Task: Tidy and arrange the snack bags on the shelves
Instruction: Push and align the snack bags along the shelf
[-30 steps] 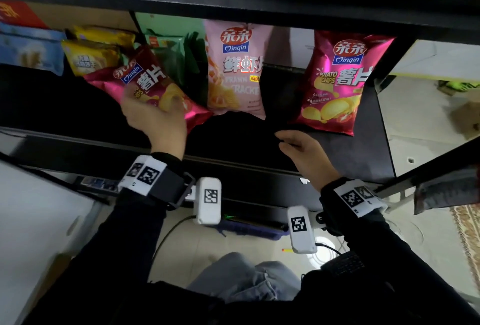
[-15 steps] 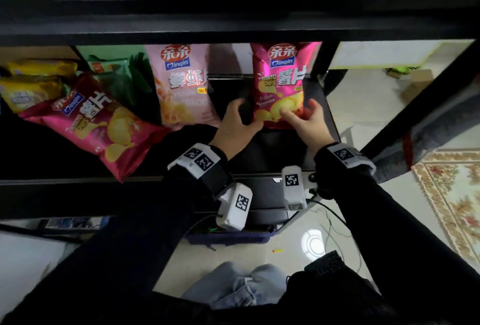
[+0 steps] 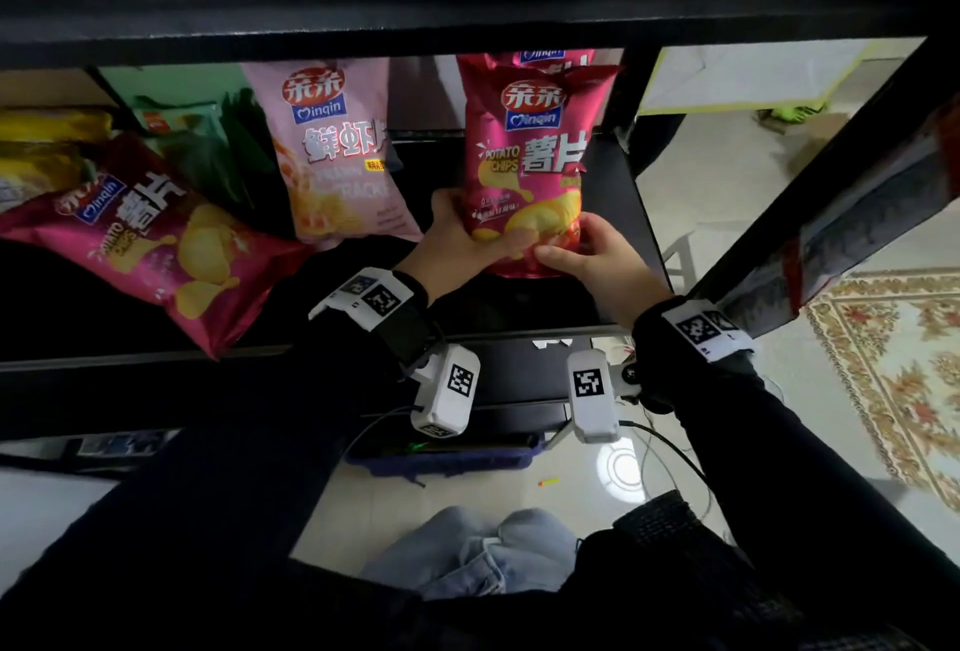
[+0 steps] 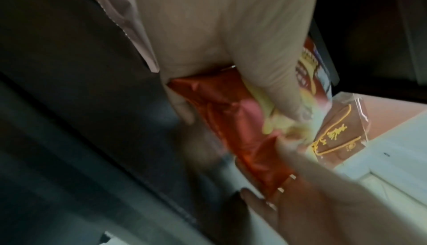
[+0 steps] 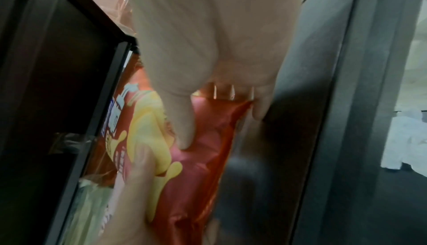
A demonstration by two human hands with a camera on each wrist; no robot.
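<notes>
Both hands hold one red potato chips bag (image 3: 530, 167) upright at the shelf's (image 3: 613, 234) right end: left hand (image 3: 457, 255) and right hand (image 3: 597, 260) pinch its bottom. The left wrist view shows the left thumb pressing the bag's front. The right wrist view shows the right thumb on its front, fingers behind.

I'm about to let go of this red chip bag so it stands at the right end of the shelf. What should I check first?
1. Left hand grips the red potato chip bag at its bottom: ok.
2. Right hand grips the same bottom edge: ok.
3. Bag upright, label facing out: ok.
4. Bag's bottom resting on the shelf: cannot tell, hands cover it.
5. Clear of the pink prawn cracker bag: ok, a gap shows.
6. The other red chip bag standing: not ok, it lies tilted on the left.
</notes>
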